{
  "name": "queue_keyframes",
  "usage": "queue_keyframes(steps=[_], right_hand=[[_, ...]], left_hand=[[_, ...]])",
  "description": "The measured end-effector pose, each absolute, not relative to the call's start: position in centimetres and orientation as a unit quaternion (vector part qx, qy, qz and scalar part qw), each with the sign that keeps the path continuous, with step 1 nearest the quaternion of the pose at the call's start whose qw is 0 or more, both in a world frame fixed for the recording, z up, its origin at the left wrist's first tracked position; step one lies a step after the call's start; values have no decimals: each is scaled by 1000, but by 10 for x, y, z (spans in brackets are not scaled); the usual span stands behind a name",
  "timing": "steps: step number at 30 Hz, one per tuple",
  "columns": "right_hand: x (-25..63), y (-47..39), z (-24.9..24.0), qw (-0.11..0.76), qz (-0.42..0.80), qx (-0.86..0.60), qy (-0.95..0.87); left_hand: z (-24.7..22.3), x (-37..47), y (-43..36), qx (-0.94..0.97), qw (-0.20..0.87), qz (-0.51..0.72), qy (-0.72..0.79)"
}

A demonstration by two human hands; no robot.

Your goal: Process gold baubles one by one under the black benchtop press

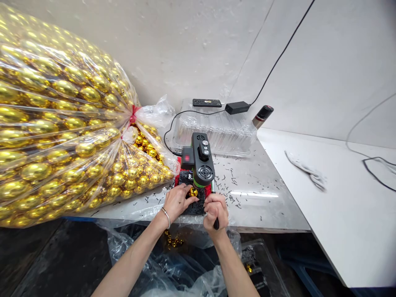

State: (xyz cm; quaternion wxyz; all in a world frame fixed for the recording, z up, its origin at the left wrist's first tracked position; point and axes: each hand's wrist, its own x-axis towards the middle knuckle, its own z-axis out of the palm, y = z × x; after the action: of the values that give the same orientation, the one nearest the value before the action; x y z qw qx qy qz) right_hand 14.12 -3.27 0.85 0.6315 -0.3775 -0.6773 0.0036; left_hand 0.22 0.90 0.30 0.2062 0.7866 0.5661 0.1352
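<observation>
My left hand pinches a shiny gold ball between thumb and fingers, over a black textured pad with red parts beside it. Directly above the ball stands a black device with round vents, silver buttons and a green band near its base. A black handle pokes out of my closed right hand, just right of the pad. A thin shaft shows above that fist; whether it joins the device I cannot tell.
A huge clear bag of gold balls fills the left. Behind the device are a clear plastic tray, a black power adapter and a tumbler. Black scraps litter the metal tabletop. Gloves lie right; plastic sheeting hangs below.
</observation>
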Motion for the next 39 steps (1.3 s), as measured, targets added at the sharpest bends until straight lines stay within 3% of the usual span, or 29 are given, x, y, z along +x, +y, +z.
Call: queue_keyframes(steps=[15, 23, 31, 35, 39], right_hand=[[144, -28, -7, 603, -38, -365, -708], [141, -33, 63, 630, 36, -393, -669], [140, -35, 71, 627, 39, -392, -672], [139, -35, 68, 626, 38, -388, -676], [140, -35, 70, 621, 34, -387, -681]], left_hand=[[5, 3, 9, 777, 217, 132, 576], [8, -3, -2, 763, 237, 200, 568], [-5, -12, -72, 661, 487, 210, 532], [-1, -13, -69, 360, 657, 373, 547], [24, -19, -46, 19, 785, 439, 436]])
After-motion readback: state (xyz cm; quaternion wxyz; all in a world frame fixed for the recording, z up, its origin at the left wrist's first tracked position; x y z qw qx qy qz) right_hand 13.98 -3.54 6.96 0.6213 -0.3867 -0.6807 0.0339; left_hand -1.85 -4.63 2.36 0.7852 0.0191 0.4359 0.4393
